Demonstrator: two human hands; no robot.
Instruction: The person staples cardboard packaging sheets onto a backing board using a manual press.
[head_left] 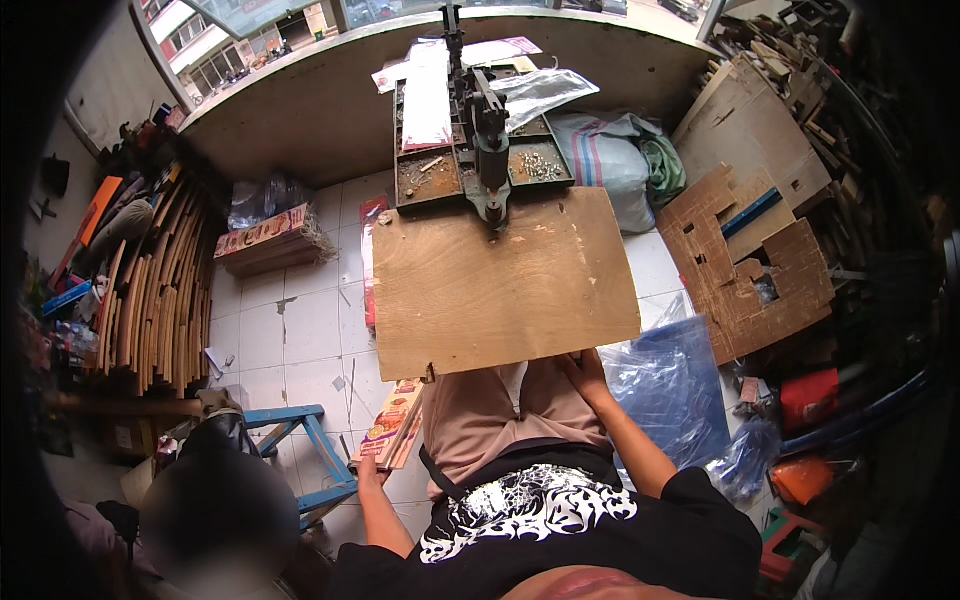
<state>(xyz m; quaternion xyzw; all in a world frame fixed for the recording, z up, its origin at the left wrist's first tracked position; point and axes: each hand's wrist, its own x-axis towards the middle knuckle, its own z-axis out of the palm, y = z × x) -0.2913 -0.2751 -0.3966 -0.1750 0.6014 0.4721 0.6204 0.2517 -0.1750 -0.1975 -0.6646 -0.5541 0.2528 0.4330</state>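
Note:
Low on the left, my left hand is closed on the lower end of a stack of printed cardboard strips, beside my left thigh. The stack's upper end passes under the front left corner of a wooden board table. My right hand lies on my right thigh, just below the table's front edge; its fingers look stretched out, and the board hides part of them. It holds nothing that I can see. Above the board's far edge stands a dark metal hand press, away from both hands.
Behind the press sits a sectioned tray with small metal parts. A bundle of printed strips lies on the floor at left, near stacked wooden slats. A blue stool frame stands left; blue plastic sheeting lies right.

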